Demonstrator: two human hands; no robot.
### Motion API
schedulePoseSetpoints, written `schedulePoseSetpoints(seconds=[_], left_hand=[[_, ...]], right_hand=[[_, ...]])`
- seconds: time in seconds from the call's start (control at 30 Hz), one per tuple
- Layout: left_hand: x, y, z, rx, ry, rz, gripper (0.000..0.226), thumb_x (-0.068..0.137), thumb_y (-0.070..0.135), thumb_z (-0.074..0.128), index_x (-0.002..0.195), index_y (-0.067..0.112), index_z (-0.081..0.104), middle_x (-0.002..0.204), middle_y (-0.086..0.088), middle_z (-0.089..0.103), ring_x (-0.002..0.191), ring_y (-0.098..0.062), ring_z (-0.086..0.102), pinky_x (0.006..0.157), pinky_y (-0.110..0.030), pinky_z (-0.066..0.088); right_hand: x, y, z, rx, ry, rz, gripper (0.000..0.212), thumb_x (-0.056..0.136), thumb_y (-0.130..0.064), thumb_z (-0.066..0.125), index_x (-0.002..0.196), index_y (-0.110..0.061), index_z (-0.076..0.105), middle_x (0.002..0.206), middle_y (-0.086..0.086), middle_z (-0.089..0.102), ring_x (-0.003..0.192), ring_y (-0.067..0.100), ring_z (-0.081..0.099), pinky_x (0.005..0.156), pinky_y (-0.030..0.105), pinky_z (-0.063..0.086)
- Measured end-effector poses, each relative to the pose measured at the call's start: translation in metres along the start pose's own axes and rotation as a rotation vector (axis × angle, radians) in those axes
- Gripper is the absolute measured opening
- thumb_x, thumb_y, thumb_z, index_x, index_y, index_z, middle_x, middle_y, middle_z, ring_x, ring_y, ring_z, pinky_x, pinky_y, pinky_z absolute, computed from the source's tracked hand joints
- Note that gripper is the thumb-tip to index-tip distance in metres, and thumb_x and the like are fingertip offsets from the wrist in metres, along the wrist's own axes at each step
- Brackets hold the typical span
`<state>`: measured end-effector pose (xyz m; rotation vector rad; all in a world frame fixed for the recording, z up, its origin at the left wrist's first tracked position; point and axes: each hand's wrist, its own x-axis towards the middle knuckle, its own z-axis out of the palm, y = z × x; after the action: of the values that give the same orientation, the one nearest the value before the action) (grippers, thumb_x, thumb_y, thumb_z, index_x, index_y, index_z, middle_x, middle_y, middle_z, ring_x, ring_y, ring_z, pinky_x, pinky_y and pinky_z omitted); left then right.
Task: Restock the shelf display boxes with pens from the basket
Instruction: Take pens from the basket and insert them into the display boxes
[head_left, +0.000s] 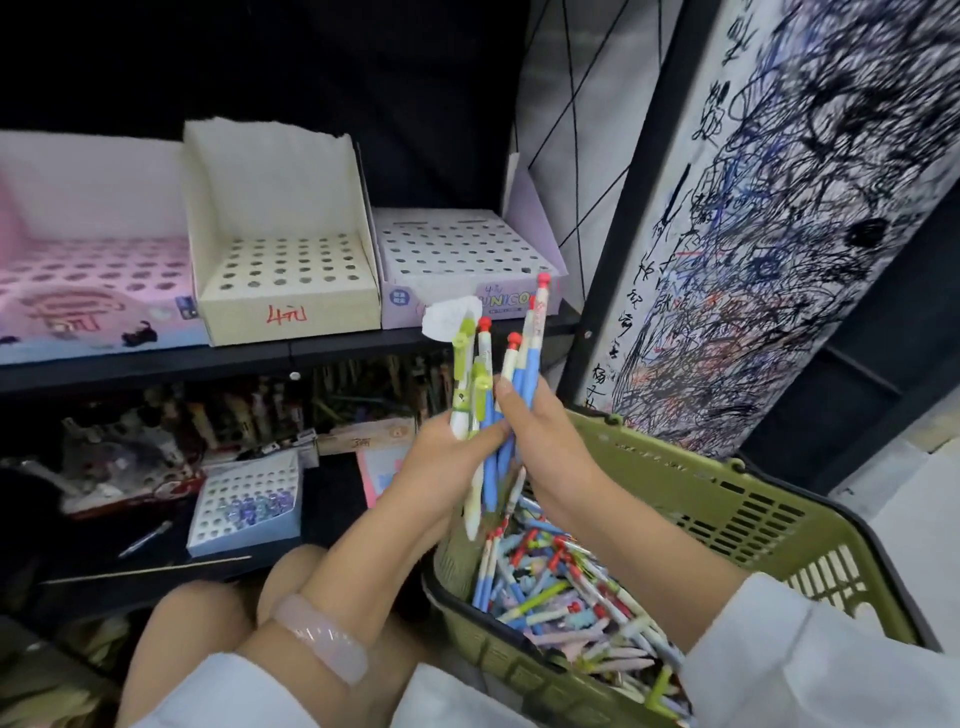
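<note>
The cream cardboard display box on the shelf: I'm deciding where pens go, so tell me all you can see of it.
The cream cardboard display box stands upright on the black shelf, between a pink display box and a lilac display box. It has a tall back, sloping sides and a perforated insert whose round holes all look empty. Red handwriting marks its front. No hand touches it.

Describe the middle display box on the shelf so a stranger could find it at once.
On the dark shelf above the green basket, three empty boxes stand side by side. The cream box is between the pink box and the lilac box; only it has red handwriting on its front.
</note>
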<state>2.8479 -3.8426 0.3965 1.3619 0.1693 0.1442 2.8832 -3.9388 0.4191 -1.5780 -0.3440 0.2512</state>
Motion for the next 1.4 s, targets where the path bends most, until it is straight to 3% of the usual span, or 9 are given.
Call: schedulePoseSetpoints(seconds=[0.1, 0.33, 0.5, 0.63, 0.73, 0.87, 1.1, 1.27, 1.4], left_hand=[[0.001, 0.022, -0.026, -0.073, 0.070, 0.068, 0.019, 0.087, 0.005, 0.060, 0.086, 0.022, 0.067, 0.075, 0.007, 0.074, 0.075, -0.006, 0.069, 0.061, -0.017, 0.054], [0.001, 0.069, -0.099, -0.061, 0.139, 0.163, 0.011, 0.085, 0.010, 0.063, 0.088, 0.020, 0.068, 0.077, 0.005, 0.074, 0.076, -0.006, 0.069, 0.063, -0.016, 0.053], [0.011, 0.098, -0.143, -0.015, 0.180, 0.164, 0.009, 0.083, 0.012, 0.065, 0.086, 0.019, 0.069, 0.077, 0.004, 0.074, 0.075, -0.008, 0.069, 0.069, -0.022, 0.052], [0.025, 0.124, -0.170, 0.077, 0.233, 0.240, 0.011, 0.083, 0.010, 0.067, 0.080, 0.021, 0.070, 0.074, 0.005, 0.074, 0.071, -0.008, 0.069, 0.066, -0.021, 0.053], [0.036, 0.140, -0.188, 0.093, 0.309, 0.259, 0.010, 0.084, 0.009, 0.065, 0.080, 0.018, 0.068, 0.068, 0.005, 0.073, 0.063, -0.007, 0.068, 0.054, -0.016, 0.051], [0.046, 0.157, -0.217, 0.175, 0.428, 0.238, 0.003, 0.087, 0.015, 0.064, 0.084, 0.016, 0.065, 0.065, 0.005, 0.072, 0.062, -0.010, 0.068, 0.051, -0.020, 0.052], [0.051, 0.176, -0.245, 0.040, 0.511, 0.199, 0.005, 0.085, 0.008, 0.064, 0.081, 0.010, 0.062, 0.054, 0.003, 0.068, 0.047, -0.008, 0.064, 0.039, -0.018, 0.046], [0.056, 0.176, -0.245, -0.012, 0.499, 0.180, 0.002, 0.084, 0.006, 0.063, 0.084, 0.008, 0.063, 0.059, 0.000, 0.070, 0.048, -0.010, 0.065, 0.040, -0.020, 0.048], [0.058, 0.177, -0.247, -0.023, 0.473, 0.164, 0.002, 0.084, 0.006, 0.064, 0.085, 0.007, 0.064, 0.060, -0.001, 0.070, 0.049, -0.010, 0.065, 0.040, -0.020, 0.047]], right_hand=[[0.009, -0.016, 0.031, -0.052, -0.110, -0.050, 0.018, 0.100, -0.031, 0.040, 0.104, -0.044, 0.050, 0.108, -0.012, 0.063, 0.100, -0.002, 0.061, 0.092, 0.022, 0.050], [0.039, -0.049, 0.099, -0.080, -0.293, -0.072, 0.016, 0.100, -0.038, 0.031, 0.113, -0.041, 0.040, 0.105, -0.022, 0.053, 0.086, -0.022, 0.053, 0.069, -0.004, 0.039], [0.067, -0.064, 0.142, -0.096, -0.346, -0.133, 0.034, 0.100, -0.044, 0.022, 0.128, -0.036, 0.038, 0.117, -0.019, 0.048, 0.107, -0.008, 0.046, 0.091, 0.007, 0.031], [0.090, -0.077, 0.172, -0.087, -0.237, -0.232, 0.028, 0.102, -0.037, 0.027, 0.094, -0.033, 0.054, 0.097, -0.009, 0.060, 0.089, 0.000, 0.057, 0.079, 0.014, 0.045], [0.112, -0.092, 0.191, -0.169, -0.129, -0.285, 0.026, 0.100, -0.031, 0.036, 0.097, -0.014, 0.056, 0.084, 0.002, 0.058, 0.073, 0.012, 0.055, 0.065, 0.023, 0.046], [0.153, -0.109, 0.199, -0.196, -0.089, -0.279, 0.019, 0.099, -0.029, 0.041, 0.096, -0.014, 0.052, 0.072, 0.002, 0.052, 0.054, 0.009, 0.048, 0.049, 0.020, 0.044], [0.211, -0.113, 0.210, -0.456, -0.088, -0.349, 0.018, 0.096, -0.024, 0.049, 0.086, -0.010, 0.051, 0.065, 0.001, 0.058, 0.056, 0.012, 0.060, 0.067, 0.032, 0.057], [0.227, -0.099, 0.221, -0.603, -0.162, -0.340, 0.020, 0.095, -0.024, 0.050, 0.093, -0.005, 0.056, 0.083, 0.015, 0.066, 0.077, 0.029, 0.067, 0.079, 0.045, 0.055], [0.236, -0.100, 0.224, -0.649, -0.174, -0.345, 0.018, 0.095, -0.024, 0.051, 0.081, -0.013, 0.051, 0.078, 0.012, 0.065, 0.069, 0.024, 0.065, 0.077, 0.041, 0.055]])
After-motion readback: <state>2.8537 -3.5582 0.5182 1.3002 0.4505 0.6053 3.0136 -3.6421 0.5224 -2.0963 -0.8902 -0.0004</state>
